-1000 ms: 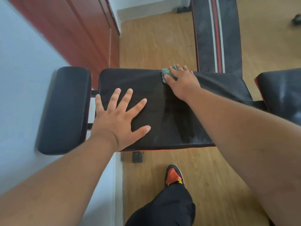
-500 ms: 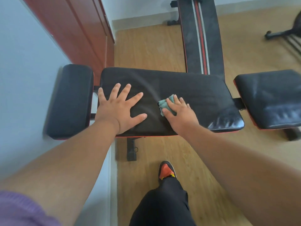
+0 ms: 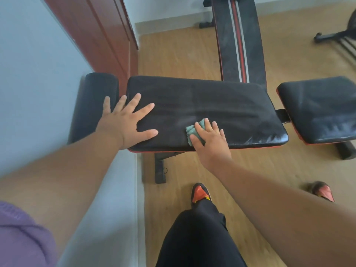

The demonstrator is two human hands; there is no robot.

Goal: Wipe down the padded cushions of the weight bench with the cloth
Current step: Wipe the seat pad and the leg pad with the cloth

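Observation:
The weight bench's long black middle cushion (image 3: pixel 212 105) lies across the view, with a smaller black cushion (image 3: pixel 319 106) to its right and a black roller pad (image 3: pixel 92 97) to its left. My left hand (image 3: pixel 127 122) rests flat with spread fingers on the cushion's left end. My right hand (image 3: pixel 210 139) presses a small green cloth (image 3: pixel 192 130) onto the cushion near its front edge; the fingers lie flat over the cloth, which shows only at the fingertips' left side.
A pale wall (image 3: pixel 38 74) and a red-brown cabinet (image 3: pixel 100 35) stand close on the left. A second black board with red and white stripes (image 3: pixel 238 39) stretches away behind the bench. Wooden floor (image 3: pixel 177 54) surrounds it. My shoes (image 3: pixel 200 193) stand below.
My right hand has dragged the cloth from the cushion's far edge toward its near edge. My left hand has stayed flat on the left end. The camera has pulled back.

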